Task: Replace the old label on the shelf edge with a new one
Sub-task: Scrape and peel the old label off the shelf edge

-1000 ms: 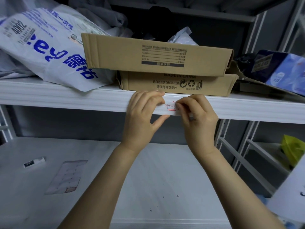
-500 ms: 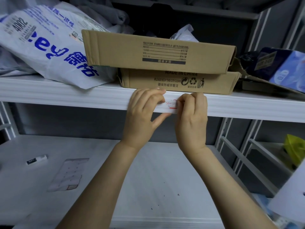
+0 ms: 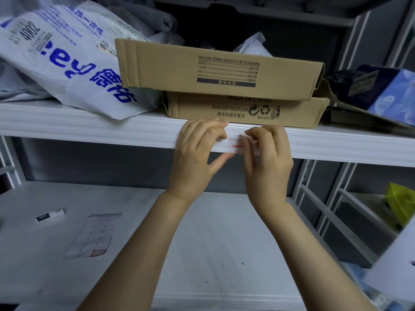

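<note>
A small white label with red writing (image 3: 235, 142) sits on the front edge of the white shelf (image 3: 89, 133). My left hand (image 3: 197, 153) holds the shelf edge at the label's left end, fingers curled over the top and thumb underneath. My right hand (image 3: 267, 158) is at the label's right end, with its fingertips curled in and pinching the label's right edge. Most of the label's right half is hidden by those fingers. On the lower shelf at the left lie a sheet of blank labels (image 3: 94, 235) and a small white marker (image 3: 50, 215).
Two stacked cardboard boxes (image 3: 220, 70) stand on the shelf right above the label. A white plastic bag with blue print (image 3: 67, 63) lies to their left, a dark blue packet (image 3: 381, 90) to the right. Grey shelf uprights (image 3: 314, 198) stand at the right.
My right hand has shifted slightly along the label's right end and its fingers now curl in to pinch it. My left hand stays on the shelf edge.
</note>
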